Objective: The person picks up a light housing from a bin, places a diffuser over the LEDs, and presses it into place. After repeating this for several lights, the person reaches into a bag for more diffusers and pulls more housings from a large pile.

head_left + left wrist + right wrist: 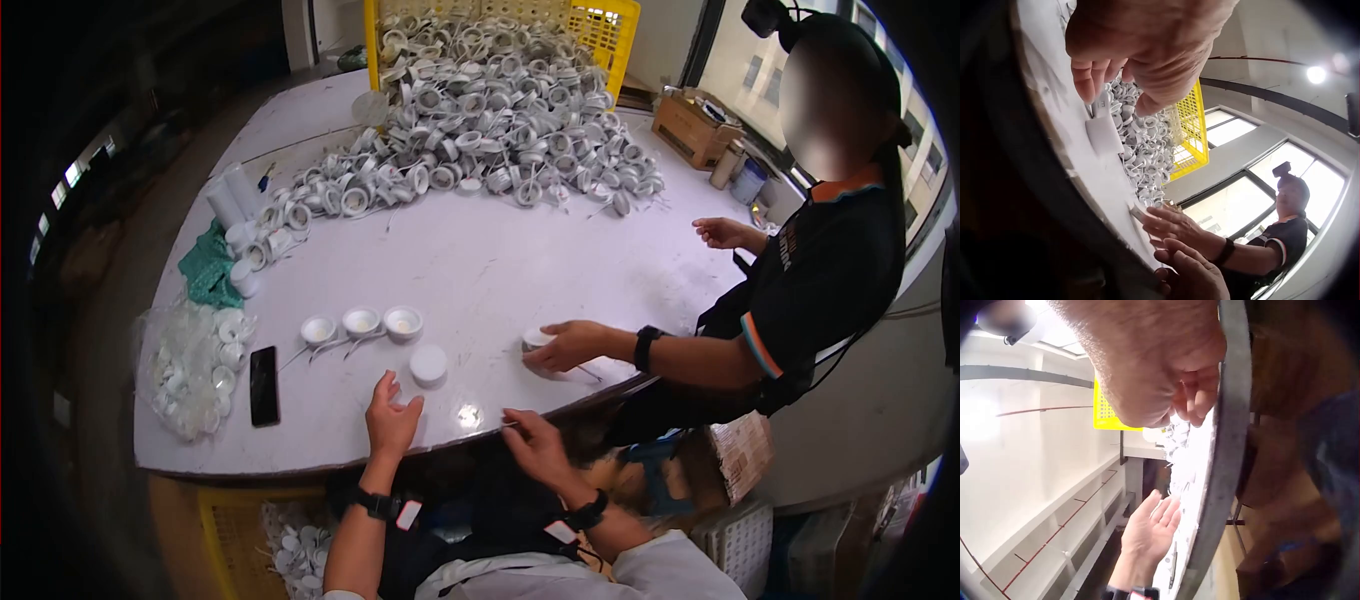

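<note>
My left hand (398, 392) hovers low over the white table (480, 270) with relaxed, spread fingers, holding nothing. A white round cap (428, 363) lies just beyond its fingertips; in the left wrist view the cap (1102, 134) sits under the fingers (1085, 81). My right hand (512, 420) is at the table's near edge, its fingertips (1194, 394) pinched together on what looks like a thin wire. Three white round lamp fittings (361, 321) stand in a row ahead of my left hand.
Another person stands at the right, one hand (565, 343) over a white fitting. A large pile of fittings (500, 110) spills from a yellow crate (600, 25). A phone (264, 385), bag of parts (185, 370) and green cloth (208, 270) lie at left.
</note>
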Demonstrator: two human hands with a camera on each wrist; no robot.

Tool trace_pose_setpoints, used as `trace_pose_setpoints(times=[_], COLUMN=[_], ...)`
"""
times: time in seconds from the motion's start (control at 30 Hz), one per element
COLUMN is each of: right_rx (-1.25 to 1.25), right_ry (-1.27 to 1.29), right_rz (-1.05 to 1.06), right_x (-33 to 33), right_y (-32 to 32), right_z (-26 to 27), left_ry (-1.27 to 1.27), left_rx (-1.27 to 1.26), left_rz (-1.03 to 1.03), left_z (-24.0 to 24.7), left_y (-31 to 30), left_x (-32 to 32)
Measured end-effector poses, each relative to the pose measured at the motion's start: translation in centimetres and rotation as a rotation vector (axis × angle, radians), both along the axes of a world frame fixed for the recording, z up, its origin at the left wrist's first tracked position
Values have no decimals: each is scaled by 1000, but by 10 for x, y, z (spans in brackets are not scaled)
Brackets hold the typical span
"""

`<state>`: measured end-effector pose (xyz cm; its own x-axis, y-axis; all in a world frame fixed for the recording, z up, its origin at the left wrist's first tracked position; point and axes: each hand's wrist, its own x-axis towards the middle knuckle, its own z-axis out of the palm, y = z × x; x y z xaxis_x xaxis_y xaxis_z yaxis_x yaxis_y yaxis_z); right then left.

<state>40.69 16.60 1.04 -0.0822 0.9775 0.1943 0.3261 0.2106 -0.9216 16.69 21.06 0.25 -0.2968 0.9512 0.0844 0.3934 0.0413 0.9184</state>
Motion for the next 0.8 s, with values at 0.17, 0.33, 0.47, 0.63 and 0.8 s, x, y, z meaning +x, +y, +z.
trace_pose_setpoints(times=[0.17,0.33,0.47,0.63,0.8], right_rx=[204,526,346,381,-88], right_ry=[-159,-501,-789,-491,227], right_rz=[-266,-355,-316,-247,-15], right_x=[35,34,27,15,-17], right_y=[-8,46,81,52,-29], right_z=[5,13,-15,-20,8], left_ry=[-319,-456,-520,-648,-977], left_rx=[-31,-37,-154,-199,-210], left_rz=[36,111,39,-204,-300], left_z=[-13,-12,-8,13,51], left_y=[-101,-160,-168,-151,-112], left_x=[-35,-18,0,20,54])
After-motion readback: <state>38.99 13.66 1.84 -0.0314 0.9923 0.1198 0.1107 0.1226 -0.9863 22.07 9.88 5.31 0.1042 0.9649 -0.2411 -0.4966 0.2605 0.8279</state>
